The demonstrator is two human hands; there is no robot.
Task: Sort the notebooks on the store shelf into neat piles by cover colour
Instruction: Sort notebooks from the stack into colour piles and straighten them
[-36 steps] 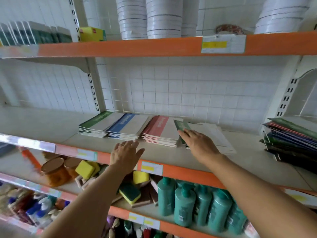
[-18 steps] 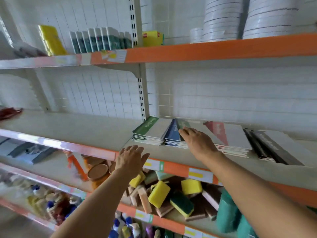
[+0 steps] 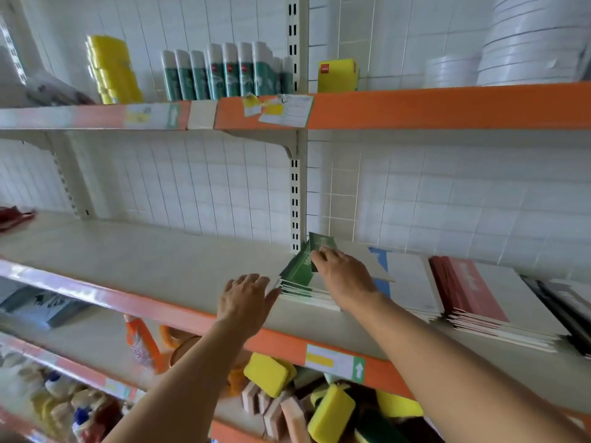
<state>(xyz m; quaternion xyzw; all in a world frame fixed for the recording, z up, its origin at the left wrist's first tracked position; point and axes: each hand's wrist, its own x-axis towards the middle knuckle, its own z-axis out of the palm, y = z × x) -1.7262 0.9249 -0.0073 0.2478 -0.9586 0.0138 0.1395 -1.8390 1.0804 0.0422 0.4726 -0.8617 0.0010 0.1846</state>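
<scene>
The left hand [image 3: 246,300] hovers flat, fingers straight and spread, holding nothing, its fingertips just beside the near left corner of the pile of green-covered paper notebooks [image 3: 297,276] on the cream metal shelf [image 3: 144,251]. Just right of it, the right hand [image 3: 343,274] pinches a single green-covered notebook [image 3: 321,246] over that pile. Right of this hand lie the blue-striped white notebooks [image 3: 406,279], then the red-covered notebook pile [image 3: 473,292], then a black-covered stack [image 3: 572,311].
</scene>
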